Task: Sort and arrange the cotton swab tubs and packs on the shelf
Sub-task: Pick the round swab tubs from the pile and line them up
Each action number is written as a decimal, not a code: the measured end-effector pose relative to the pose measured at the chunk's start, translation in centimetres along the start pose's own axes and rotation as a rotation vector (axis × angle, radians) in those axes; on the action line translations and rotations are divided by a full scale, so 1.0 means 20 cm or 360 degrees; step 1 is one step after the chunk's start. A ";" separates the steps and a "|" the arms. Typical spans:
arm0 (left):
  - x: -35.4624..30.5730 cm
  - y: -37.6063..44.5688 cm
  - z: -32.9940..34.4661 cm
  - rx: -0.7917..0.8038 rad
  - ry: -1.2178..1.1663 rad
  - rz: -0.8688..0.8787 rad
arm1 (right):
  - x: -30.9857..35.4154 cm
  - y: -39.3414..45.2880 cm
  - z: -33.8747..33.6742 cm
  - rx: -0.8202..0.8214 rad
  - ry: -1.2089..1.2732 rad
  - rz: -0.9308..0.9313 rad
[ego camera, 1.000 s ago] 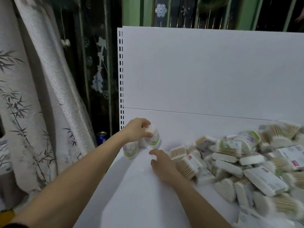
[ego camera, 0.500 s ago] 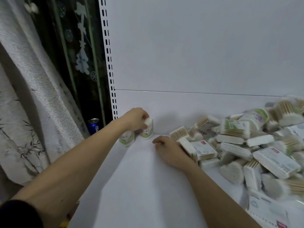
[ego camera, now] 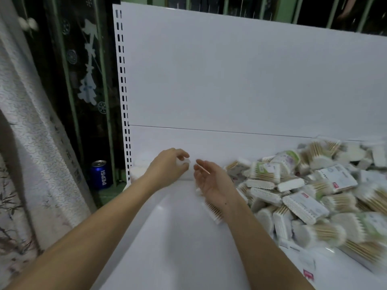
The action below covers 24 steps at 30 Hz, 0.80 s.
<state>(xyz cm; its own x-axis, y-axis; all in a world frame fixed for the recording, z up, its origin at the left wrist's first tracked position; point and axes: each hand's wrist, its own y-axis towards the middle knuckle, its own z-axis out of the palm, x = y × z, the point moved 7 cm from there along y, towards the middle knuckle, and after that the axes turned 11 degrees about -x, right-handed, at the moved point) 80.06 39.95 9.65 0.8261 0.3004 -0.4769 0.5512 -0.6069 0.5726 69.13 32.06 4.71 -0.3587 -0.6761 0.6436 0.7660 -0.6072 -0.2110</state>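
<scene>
Swab tubs being arranged at the shelf (ego camera: 178, 237) corner
A white tub (ego camera: 184, 164) is grasped by the left hand (ego camera: 167, 168); the right hand (ego camera: 211, 181) is held released, fingers relaxed

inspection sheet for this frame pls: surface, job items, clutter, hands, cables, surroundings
Surface: white shelf, bare at front left.
Job's things: loose pile of swab packs on the right; white tubs at back left corner, blurred.
Clutter: one pack under the right wrist.
Hands: left hand grips a small tub; right hand open, palm up.
Cables: nothing seen.
Surroundings: Pepsi can, patterned curtain left.
</scene>
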 end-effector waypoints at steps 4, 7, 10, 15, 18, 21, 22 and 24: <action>-0.08 -0.06 0.03 0.0058 -0.0233 -0.0101 | 0.19 -0.11 0.01 0.0118 0.0079 -0.0097; -0.14 -0.09 0.07 0.0098 -0.0266 -0.0117 | 0.37 -0.20 -0.03 0.0017 -0.0305 -0.0339; -0.26 -0.11 0.11 0.0135 -0.0305 -0.0083 | 0.56 -0.29 -0.10 -0.0158 -0.0834 -0.0651; -0.52 -0.11 0.22 0.0162 -0.0422 -0.0025 | 0.92 -0.40 -0.28 -0.0598 -0.1575 -0.1096; -0.67 -0.10 0.30 0.0180 -0.0518 -0.0066 | 1.10 -0.43 -0.42 -0.0783 -0.1803 -0.1218; -0.79 -0.07 0.40 0.0192 -0.0530 -0.0147 | 1.21 -0.42 -0.54 -0.0918 -0.1991 -0.1260; -0.82 -0.05 0.44 0.0189 -0.0466 -0.0153 | 1.24 -0.41 -0.58 -0.0946 -0.2036 -0.1249; -0.87 -0.02 0.49 0.0174 -0.0316 -0.0155 | 1.25 -0.39 -0.64 -0.0942 -0.2059 -0.1171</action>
<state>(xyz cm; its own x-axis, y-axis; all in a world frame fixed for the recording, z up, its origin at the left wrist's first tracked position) 64.30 27.81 11.12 0.7246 0.2173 -0.6540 0.6021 -0.6614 0.4473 47.47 14.57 12.98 0.3685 0.4275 0.8255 0.2237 -0.9027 0.3676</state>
